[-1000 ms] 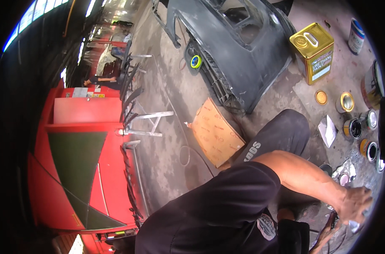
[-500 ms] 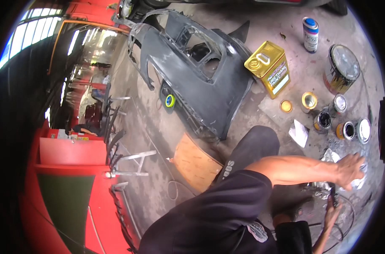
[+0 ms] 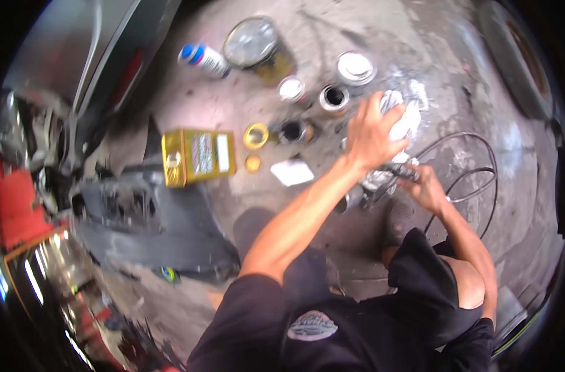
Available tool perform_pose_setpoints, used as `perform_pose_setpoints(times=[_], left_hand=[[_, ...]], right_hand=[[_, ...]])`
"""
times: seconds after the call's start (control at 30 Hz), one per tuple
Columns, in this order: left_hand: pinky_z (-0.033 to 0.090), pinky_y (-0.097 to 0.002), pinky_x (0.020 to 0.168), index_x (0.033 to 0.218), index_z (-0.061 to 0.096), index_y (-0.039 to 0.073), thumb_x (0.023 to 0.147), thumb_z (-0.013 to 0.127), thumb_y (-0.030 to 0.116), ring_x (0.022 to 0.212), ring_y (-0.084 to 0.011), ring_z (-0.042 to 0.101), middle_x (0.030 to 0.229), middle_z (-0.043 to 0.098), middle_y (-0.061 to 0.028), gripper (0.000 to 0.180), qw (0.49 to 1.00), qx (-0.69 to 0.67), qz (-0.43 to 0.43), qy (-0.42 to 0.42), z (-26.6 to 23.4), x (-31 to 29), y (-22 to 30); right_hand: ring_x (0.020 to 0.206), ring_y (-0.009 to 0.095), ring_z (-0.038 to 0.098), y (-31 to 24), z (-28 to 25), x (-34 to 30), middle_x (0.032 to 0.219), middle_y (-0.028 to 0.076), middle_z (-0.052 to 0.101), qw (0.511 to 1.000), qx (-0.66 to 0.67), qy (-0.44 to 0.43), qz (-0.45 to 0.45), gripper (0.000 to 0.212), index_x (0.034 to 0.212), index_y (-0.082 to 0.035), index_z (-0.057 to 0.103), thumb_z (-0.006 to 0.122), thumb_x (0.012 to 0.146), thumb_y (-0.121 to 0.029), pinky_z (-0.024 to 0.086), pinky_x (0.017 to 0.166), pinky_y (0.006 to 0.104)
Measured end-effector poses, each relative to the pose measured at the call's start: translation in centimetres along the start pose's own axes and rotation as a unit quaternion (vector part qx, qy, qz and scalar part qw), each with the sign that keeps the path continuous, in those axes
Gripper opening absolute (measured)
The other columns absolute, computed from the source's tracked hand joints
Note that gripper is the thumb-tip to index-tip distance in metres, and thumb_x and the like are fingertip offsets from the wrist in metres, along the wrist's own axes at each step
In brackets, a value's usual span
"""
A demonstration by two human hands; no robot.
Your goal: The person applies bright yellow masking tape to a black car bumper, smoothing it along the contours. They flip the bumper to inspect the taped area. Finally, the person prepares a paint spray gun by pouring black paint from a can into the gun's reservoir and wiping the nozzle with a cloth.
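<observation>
My left hand [image 3: 372,136] reaches forward with its fingers spread around a crumpled white-and-silver sheet [image 3: 406,124] on the floor. They seem to touch it; motion blur hides how firmly. Closer to me, my right hand [image 3: 426,189] is closed around the dark handle of what looks like a spray gun [image 3: 405,170], tilted and partly hidden by my fingers. Under and beside it lies a jumble of silver and black parts [image 3: 376,181] too blurred to tell apart. A black hose [image 3: 494,180] loops on the floor to the right.
Left of my hands stand opened paint cans [image 3: 334,98], a white-topped can [image 3: 355,67], a large paint-stained can [image 3: 252,42], a blue-capped aerosol can [image 3: 205,60] and a gold rectangular tin [image 3: 198,158]. A white paper [image 3: 292,173] lies nearby. A grey car bumper [image 3: 152,229] rests left; a tire [image 3: 518,62] is far right.
My view has swung to the right, so the cans and bumper now sit further left. My left hand stays at the crumpled sheet, and the right keeps its hold on the spray gun.
</observation>
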State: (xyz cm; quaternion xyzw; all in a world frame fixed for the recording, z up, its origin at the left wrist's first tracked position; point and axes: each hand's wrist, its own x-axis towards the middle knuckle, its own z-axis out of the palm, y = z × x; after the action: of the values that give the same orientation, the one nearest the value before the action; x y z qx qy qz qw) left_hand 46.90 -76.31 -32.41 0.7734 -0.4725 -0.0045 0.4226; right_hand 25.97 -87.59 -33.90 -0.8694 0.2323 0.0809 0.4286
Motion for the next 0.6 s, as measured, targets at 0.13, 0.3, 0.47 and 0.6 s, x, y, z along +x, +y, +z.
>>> perform_pose_setpoints(times=[0.13, 0.3, 0.47, 0.6], left_hand=[[0.056, -0.0517, 0.093, 0.129, 0.072, 0.016, 0.068, 0.091, 0.028, 0.119, -0.0440, 0.062, 0.139, 0.057, -0.0263, 0.065, 0.999, 0.020, 0.047, 0.003, -2.6, 1.0, 2.9], [0.054, -0.0526, 0.097, 0.130, 0.072, 0.014, 0.070, 0.090, 0.024, 0.118, -0.0476, 0.061, 0.137, 0.056, -0.0291, 0.064, 0.997, 0.034, 0.070, -0.003, -3.2, 1.2, 3.4], [0.053, -0.0521, 0.098, 0.126, 0.074, 0.011, 0.075, 0.089, 0.025, 0.117, -0.0468, 0.063, 0.133, 0.059, -0.0285, 0.055, 0.999, -0.033, 0.038, -0.010, -2.0, 0.6, 0.8], [0.053, -0.0451, 0.094, 0.120, 0.074, 0.002, 0.089, 0.083, 0.018, 0.110, -0.0396, 0.067, 0.124, 0.063, -0.0221, 0.036, 0.990, -0.141, -0.011, -0.015, -2.4, 1.5, 0.8]], right_hand=[[0.102, 0.044, 0.073, -3.4, -2.1, -0.3, 0.106, 0.028, 0.075, 0.998, 0.009, -0.029, 0.051, 0.051, 0.135, -0.003, 0.071, 0.078, 0.093, -0.030, 0.056, 0.092, 0.0481], [0.091, 0.044, 0.073, -1.0, -1.3, 0.4, 0.094, 0.029, 0.073, 0.997, 0.000, 0.039, -0.067, 0.042, 0.134, -0.014, 0.074, 0.076, 0.092, -0.021, 0.057, 0.082, 0.0504], [0.088, 0.043, 0.073, -2.3, -2.1, 0.1, 0.090, 0.024, 0.075, 0.999, -0.022, -0.023, 0.003, 0.041, 0.133, -0.017, 0.075, 0.076, 0.091, -0.018, 0.058, 0.079, 0.0506], [0.092, 0.042, 0.074, -2.5, -1.9, -0.4, 0.092, 0.023, 0.076, 1.000, -0.023, -0.007, -0.019, 0.042, 0.132, -0.012, 0.075, 0.078, 0.090, -0.017, 0.057, 0.081, 0.0517]])
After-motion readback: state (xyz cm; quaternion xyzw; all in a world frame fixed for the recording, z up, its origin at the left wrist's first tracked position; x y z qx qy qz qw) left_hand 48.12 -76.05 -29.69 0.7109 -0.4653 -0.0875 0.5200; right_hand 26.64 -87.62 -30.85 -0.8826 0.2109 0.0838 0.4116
